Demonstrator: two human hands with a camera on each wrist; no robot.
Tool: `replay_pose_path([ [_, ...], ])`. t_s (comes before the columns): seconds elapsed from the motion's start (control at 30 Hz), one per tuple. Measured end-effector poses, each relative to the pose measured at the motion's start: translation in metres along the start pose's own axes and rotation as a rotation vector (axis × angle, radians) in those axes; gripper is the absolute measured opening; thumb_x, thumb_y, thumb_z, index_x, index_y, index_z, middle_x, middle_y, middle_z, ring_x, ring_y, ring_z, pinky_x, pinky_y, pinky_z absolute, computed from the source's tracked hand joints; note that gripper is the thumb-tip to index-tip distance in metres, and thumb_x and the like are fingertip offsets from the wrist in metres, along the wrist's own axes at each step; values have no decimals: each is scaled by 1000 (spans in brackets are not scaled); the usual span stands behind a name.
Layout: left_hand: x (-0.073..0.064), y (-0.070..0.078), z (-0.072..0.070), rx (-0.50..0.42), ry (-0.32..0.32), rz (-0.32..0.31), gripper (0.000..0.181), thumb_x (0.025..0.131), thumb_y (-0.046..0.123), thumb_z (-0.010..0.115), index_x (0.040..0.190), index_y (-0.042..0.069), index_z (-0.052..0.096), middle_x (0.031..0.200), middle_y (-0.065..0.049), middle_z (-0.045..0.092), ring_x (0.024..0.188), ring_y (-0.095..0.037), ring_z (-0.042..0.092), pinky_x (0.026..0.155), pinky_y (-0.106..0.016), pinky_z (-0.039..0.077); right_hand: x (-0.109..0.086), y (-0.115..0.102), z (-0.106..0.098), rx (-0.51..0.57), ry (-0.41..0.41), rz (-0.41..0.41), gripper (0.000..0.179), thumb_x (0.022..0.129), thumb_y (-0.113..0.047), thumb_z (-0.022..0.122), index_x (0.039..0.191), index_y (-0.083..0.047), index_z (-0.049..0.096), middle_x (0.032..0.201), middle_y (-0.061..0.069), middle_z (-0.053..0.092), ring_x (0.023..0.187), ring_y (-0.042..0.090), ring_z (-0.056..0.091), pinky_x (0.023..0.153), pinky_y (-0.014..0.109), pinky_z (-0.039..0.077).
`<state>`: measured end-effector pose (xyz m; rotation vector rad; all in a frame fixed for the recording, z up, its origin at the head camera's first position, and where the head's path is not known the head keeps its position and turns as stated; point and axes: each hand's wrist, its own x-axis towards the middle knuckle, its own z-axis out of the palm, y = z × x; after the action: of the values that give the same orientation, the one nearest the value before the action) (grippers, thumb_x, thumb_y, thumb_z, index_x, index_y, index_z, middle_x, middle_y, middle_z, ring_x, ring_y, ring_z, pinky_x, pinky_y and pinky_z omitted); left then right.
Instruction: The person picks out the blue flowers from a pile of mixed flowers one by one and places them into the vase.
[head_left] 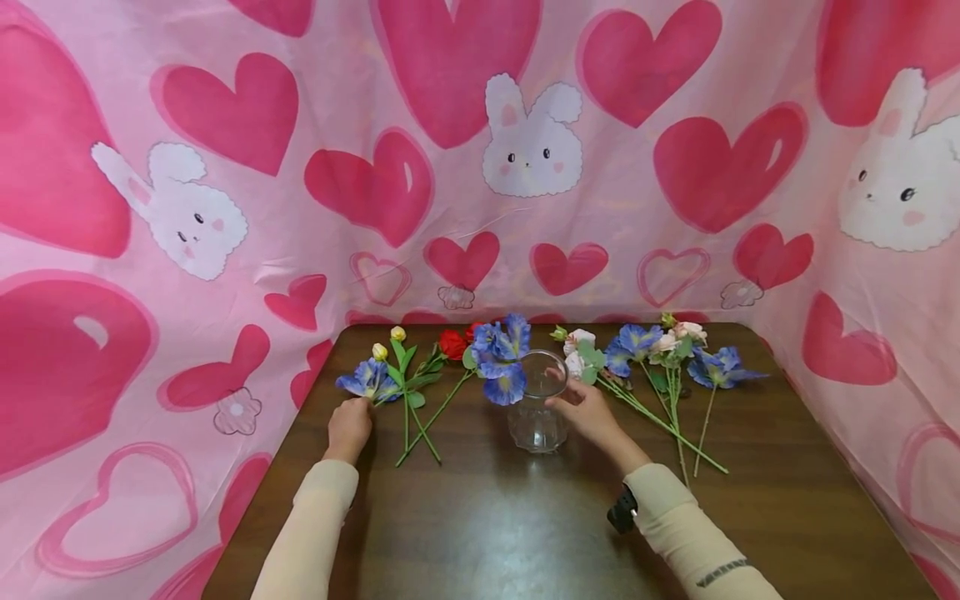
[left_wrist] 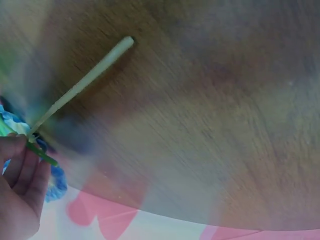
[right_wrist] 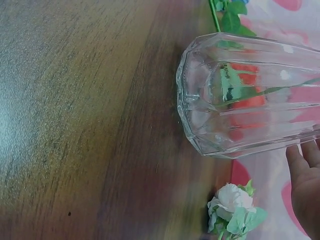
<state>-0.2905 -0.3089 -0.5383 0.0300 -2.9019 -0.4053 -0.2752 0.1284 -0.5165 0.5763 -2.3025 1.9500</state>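
Note:
My left hand pinches the stem of a blue iris at the table's left side. In the left wrist view, the pale stem sticks out beyond the fingers, with blue petals partly behind the hand. Around the side of a clear glass vase, near its rim, my right hand holds with thumb and fingers. Blue iris blooms hang over the vase's left rim. A green stem shows through the glass in the right wrist view.
Yellow buds and red roses lie left of the vase, their stems crossing. Pale pink roses and more blue irises lie on the right. Behind the brown table hangs a pink heart-patterned cloth.

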Motion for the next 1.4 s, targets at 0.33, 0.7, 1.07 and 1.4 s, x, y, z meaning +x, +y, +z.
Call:
replay_pose_path([
  [0.33,-1,1,-2,39,60,78,15,79,-6,61,82,3,72,78,-19,68,70,-44,63,60,-55,50,-2,-8,-1,-17,-10,14,46,90,-3,68,132,8,54,137,22,51,121,38,52,88,17,45],
  [0.7,-6,24,4,-16,101,125,10,71,-4,67,77,4,71,76,-17,68,71,-42,64,61,-54,50,-7,-37,0,2,-31,3,44,90,3,65,130,16,50,137,30,47,119,49,49,85,14,45],
  [1.07,-13,41,17,-62,63,175,9,73,-1,71,72,7,68,69,-10,65,68,-37,64,61,-51,50,-8,-37,-1,-24,-32,13,45,91,1,66,131,13,51,135,29,49,115,48,53,83,17,47],
  [1.4,-19,42,24,-82,56,219,9,73,-4,70,73,5,67,67,-8,65,66,-35,64,59,-48,50,-8,-36,0,-2,-31,-3,45,91,2,66,131,15,50,137,28,48,119,48,50,84,15,45],
])
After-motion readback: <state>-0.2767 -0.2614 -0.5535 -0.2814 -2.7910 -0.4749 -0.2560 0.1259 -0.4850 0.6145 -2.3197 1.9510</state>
